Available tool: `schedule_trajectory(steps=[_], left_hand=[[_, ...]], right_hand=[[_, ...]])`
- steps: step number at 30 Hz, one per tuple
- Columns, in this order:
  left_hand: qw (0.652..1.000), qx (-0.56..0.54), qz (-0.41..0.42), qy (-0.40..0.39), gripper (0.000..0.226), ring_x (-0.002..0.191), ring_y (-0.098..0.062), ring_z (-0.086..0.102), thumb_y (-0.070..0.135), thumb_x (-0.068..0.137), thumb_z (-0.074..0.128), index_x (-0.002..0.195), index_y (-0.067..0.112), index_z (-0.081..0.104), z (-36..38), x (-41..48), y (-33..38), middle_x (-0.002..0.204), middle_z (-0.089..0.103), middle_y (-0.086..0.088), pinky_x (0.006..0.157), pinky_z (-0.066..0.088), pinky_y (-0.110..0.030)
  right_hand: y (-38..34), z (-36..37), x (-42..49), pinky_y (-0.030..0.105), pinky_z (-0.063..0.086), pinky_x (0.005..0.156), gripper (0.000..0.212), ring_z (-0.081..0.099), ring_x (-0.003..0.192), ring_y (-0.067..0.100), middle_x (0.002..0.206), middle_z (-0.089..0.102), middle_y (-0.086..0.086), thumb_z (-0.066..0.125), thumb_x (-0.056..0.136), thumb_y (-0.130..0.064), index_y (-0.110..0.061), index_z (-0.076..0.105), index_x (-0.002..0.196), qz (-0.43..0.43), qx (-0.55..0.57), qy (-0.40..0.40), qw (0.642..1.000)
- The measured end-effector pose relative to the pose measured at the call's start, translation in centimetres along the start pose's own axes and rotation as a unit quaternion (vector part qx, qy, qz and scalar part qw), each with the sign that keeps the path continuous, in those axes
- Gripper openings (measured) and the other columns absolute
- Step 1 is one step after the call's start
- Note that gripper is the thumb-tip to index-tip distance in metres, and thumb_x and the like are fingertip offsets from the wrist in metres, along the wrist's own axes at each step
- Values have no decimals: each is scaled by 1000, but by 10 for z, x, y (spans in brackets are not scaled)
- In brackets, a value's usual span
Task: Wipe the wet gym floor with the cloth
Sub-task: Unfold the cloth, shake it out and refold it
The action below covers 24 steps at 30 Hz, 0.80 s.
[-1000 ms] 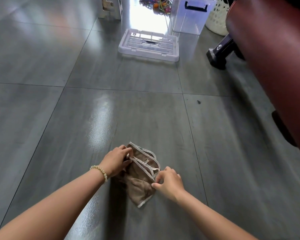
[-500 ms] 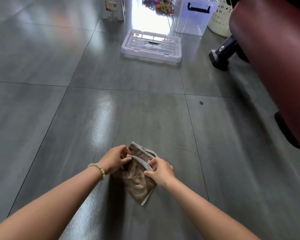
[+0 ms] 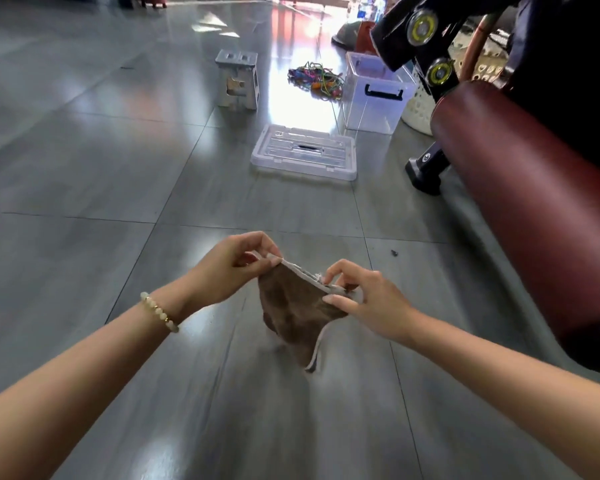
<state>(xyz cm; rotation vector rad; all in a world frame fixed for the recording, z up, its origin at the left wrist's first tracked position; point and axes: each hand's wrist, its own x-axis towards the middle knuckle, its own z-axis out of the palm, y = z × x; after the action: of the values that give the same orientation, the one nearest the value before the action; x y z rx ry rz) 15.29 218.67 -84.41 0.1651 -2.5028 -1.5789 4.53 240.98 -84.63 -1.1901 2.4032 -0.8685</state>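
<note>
1. The brown cloth with pale grey trimmed edges point(image 3: 298, 306) hangs between the two hands, its top hem stretched from one set of fingers to the other and its body drooping below them to a point. Whether that lowest corner touches the floor cannot be told.
2. The left hand point(image 3: 229, 268) pinches the hem's far-left end, its fingers point(image 3: 266, 245) curled down onto the thumb.
3. The right hand point(image 3: 364, 299) pinches the hem's other end between thumb and forefinger, its other fingers point(image 3: 340, 269) arched above the trim.
4. A bracelet of pale round beads point(image 3: 158, 311) circles the left wrist, behind the left fingers.
5. The glossy grey tiled floor point(image 3: 118, 237) lies under both hands, with a small dark speck point(image 3: 394, 252) just beyond the right fingers.
6. Well beyond the fingers, a clear plastic lid point(image 3: 303, 155) lies flat; farther on stand a clear plastic storage box with a black handle point(image 3: 374, 95), a small grey stool point(image 3: 237, 79) and a tangle of coloured cords point(image 3: 316, 79).
7. A dark red padded cushion point(image 3: 534, 209) runs along to the right of the right fingers.
</note>
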Motion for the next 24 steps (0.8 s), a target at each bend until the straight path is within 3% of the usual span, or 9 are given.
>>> schedule_trajectory(steps=[2,5,7,10,14,19,24], left_hand=[[999,-16,27,24,4,68,-17,61,16,87,59,85,15,62,-8,2,20,80,63,-10,68,49,-29],[997,-18,58,49,4,68,-11,61,17,87,58,85,16,62,-18,3,42,79,62,1,66,50,-25],[995,-10,71,69,7,70,-12,62,22,85,58,85,17,61,-27,2,53,80,62,2,67,51,-23],[992,-11,84,89,11,72,-11,62,29,86,60,83,19,62,-44,0,63,81,64,-2,68,52,-23],[990,-6,87,107,7,71,-11,61,22,86,61,84,15,63,-53,-5,64,82,65,-8,66,51,-23],[990,-12,87,111,7,71,-10,62,17,83,61,85,10,64,-53,-12,65,78,67,2,66,50,-18],[995,-14,51,89,10,75,-26,65,16,80,66,88,13,68,-50,-8,48,83,67,-11,74,56,-30]], right_hand=[[-11,-15,2,22,43,71,19,56,73,13,79,62,-6,71,82,-27,-29,61,99,-48,-51,19,997],[-26,-33,4,34,51,70,11,63,74,15,83,68,-6,65,84,-25,-20,67,94,-147,-145,72,976],[-37,-44,4,35,53,69,10,64,75,13,83,68,-8,60,86,-25,-21,68,91,-171,-126,116,970],[-53,-56,6,27,49,72,6,58,75,9,80,62,-10,59,91,-18,-24,60,91,-158,-19,119,980],[-62,-62,10,22,46,70,21,51,71,6,79,56,-8,58,92,-15,-33,49,86,-126,29,55,990],[-62,-70,6,17,46,69,18,54,67,7,79,60,0,71,81,-7,-19,58,79,-68,171,31,982],[-53,-70,10,21,50,74,18,60,70,11,85,67,3,77,75,-7,-18,66,85,-9,181,40,983]])
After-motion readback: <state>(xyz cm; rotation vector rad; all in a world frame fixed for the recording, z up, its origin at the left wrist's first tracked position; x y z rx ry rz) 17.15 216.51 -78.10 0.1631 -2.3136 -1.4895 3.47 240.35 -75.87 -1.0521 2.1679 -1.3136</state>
